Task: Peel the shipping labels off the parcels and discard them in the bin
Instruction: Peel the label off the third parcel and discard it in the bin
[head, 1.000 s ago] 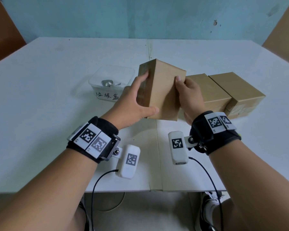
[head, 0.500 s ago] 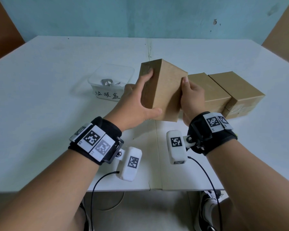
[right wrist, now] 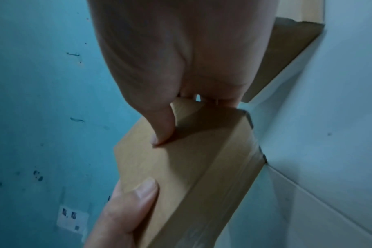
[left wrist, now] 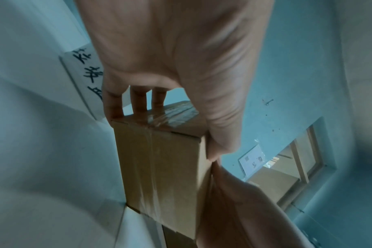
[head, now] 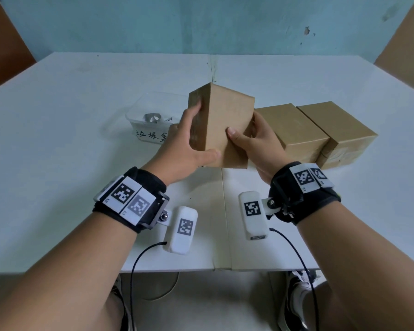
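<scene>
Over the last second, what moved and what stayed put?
The held box has been turned a little in both hands. The right hand shifted its grip: its thumb slid from the box's top right edge down onto the front face. The left hand kept much the same hold on the left side, thumb under the front. The two boxes on the table and the bin stayed put. No label shows.

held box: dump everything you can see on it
Plain brown cardboard box, tilted on edge, raised above the white table, in front of the bin. Clear tape runs along its seam and over one end. No label on the visible faces. Left hand grips its left side, right hand its right.
</scene>
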`<control>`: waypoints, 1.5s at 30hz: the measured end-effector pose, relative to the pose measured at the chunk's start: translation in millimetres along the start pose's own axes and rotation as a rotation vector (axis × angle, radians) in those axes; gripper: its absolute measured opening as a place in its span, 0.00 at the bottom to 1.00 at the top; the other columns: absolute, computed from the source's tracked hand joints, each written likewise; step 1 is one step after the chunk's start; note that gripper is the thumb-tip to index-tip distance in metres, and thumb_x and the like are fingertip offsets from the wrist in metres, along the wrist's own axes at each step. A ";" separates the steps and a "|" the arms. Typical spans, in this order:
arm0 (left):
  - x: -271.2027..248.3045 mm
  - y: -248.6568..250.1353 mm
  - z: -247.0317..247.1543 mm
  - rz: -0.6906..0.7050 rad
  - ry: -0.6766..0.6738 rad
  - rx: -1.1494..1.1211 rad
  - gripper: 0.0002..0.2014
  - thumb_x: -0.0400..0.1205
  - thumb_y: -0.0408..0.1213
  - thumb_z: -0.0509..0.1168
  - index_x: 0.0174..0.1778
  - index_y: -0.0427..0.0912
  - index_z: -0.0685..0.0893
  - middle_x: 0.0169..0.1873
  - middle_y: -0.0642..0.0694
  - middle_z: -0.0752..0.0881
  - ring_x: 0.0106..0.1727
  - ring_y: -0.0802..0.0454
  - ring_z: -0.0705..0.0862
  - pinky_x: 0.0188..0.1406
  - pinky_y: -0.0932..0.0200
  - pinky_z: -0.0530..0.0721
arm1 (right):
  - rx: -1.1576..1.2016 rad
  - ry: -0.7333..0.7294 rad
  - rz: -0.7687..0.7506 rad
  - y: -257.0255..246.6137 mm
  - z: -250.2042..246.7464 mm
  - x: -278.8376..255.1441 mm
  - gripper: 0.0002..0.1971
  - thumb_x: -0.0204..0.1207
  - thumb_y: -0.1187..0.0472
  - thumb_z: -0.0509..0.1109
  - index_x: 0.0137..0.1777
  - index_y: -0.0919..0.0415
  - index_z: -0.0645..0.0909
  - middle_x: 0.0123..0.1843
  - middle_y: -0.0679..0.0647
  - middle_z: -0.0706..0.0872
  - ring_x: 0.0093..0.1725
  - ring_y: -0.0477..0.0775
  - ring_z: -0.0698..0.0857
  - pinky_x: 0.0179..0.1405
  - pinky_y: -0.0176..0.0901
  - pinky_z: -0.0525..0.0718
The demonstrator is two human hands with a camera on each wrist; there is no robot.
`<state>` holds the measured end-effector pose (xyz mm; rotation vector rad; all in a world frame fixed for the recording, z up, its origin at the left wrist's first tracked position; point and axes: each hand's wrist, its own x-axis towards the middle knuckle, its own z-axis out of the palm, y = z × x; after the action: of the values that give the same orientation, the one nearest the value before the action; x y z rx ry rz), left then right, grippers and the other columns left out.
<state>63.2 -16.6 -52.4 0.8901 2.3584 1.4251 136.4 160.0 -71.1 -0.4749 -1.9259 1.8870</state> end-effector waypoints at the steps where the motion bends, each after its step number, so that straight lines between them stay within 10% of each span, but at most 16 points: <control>1: 0.9 -1.7 -3.3 -0.008 -0.006 -0.001 0.53 0.66 0.53 0.79 0.81 0.77 0.52 0.72 0.50 0.72 0.67 0.50 0.80 0.65 0.46 0.85 | -0.016 -0.039 -0.008 1.7 -2.0 -1.0 0.29 0.82 0.63 0.80 0.80 0.55 0.75 0.70 0.53 0.87 0.69 0.52 0.88 0.68 0.54 0.90; 6: 2.0 -5.8 -15.4 -0.011 -0.058 -0.042 0.50 0.78 0.37 0.77 0.86 0.67 0.52 0.67 0.61 0.74 0.67 0.56 0.81 0.58 0.62 0.85 | -0.130 -0.146 -0.036 3.1 -2.2 -7.6 0.42 0.82 0.67 0.80 0.90 0.52 0.60 0.77 0.49 0.79 0.75 0.47 0.81 0.74 0.54 0.87; 14: 0.2 -3.7 -4.7 0.050 -0.021 -0.012 0.52 0.77 0.34 0.78 0.89 0.61 0.51 0.65 0.63 0.75 0.59 0.73 0.81 0.54 0.72 0.84 | -0.217 0.133 -0.095 4.2 14.4 -5.0 0.38 0.79 0.52 0.84 0.85 0.58 0.70 0.69 0.44 0.84 0.66 0.41 0.84 0.71 0.45 0.84; 21: 0.6 -5.3 -13.0 0.013 -0.112 0.006 0.48 0.83 0.41 0.70 0.87 0.68 0.42 0.75 0.67 0.69 0.72 0.59 0.77 0.75 0.49 0.78 | -0.167 0.299 -0.093 7.2 17.0 7.7 0.15 0.93 0.53 0.63 0.72 0.56 0.85 0.58 0.44 0.90 0.65 0.52 0.88 0.74 0.63 0.84; 25: 2.8 -7.4 -22.5 0.019 -0.152 -0.150 0.46 0.86 0.39 0.69 0.87 0.67 0.42 0.80 0.58 0.69 0.67 0.65 0.83 0.67 0.49 0.86 | 0.026 0.081 -0.017 5.0 6.3 12.3 0.26 0.89 0.42 0.66 0.83 0.51 0.79 0.73 0.49 0.89 0.70 0.45 0.88 0.73 0.51 0.86; 28: 4.5 -4.4 -22.0 0.026 -0.144 -0.200 0.46 0.87 0.38 0.68 0.88 0.64 0.41 0.81 0.51 0.70 0.63 0.69 0.84 0.60 0.53 0.89 | 0.090 -0.074 0.079 -2.3 4.7 8.2 0.44 0.76 0.25 0.67 0.89 0.45 0.69 0.82 0.48 0.82 0.79 0.51 0.83 0.79 0.63 0.82; 34: 1.3 -5.3 -11.7 -0.050 -0.037 -0.270 0.49 0.83 0.33 0.72 0.86 0.62 0.43 0.74 0.46 0.78 0.58 0.59 0.90 0.64 0.42 0.87 | -0.008 -0.121 0.032 -7.2 2.1 5.6 0.43 0.75 0.31 0.71 0.89 0.42 0.68 0.79 0.45 0.85 0.71 0.45 0.89 0.73 0.55 0.86; 37: 6.4 -1.4 -14.0 -0.105 0.143 -0.394 0.62 0.79 0.27 0.76 0.84 0.67 0.29 0.80 0.45 0.71 0.56 0.56 0.91 0.59 0.40 0.89 | 0.018 -0.075 0.038 -10.7 3.7 1.6 0.42 0.76 0.34 0.71 0.89 0.42 0.65 0.74 0.46 0.87 0.65 0.44 0.91 0.63 0.49 0.89; 41: 9.1 5.3 -13.1 -0.110 0.116 -0.424 0.47 0.74 0.48 0.79 0.85 0.54 0.59 0.72 0.52 0.82 0.63 0.55 0.88 0.62 0.41 0.88 | 0.025 -0.114 0.019 -8.8 12.2 -8.4 0.35 0.89 0.49 0.72 0.91 0.46 0.60 0.73 0.53 0.85 0.60 0.41 0.91 0.53 0.31 0.89; 45: 8.9 2.3 -2.9 -0.151 0.270 -0.305 0.41 0.63 0.68 0.76 0.69 0.56 0.74 0.60 0.56 0.87 0.61 0.55 0.87 0.62 0.44 0.88 | 0.036 -0.105 -0.028 -6.0 29.0 -14.4 0.43 0.79 0.42 0.74 0.91 0.46 0.61 0.83 0.57 0.78 0.77 0.51 0.84 0.73 0.40 0.86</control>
<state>55.6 -12.5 -48.0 0.4554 2.2382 1.8716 134.4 127.5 -66.0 -0.3429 -1.9499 1.9611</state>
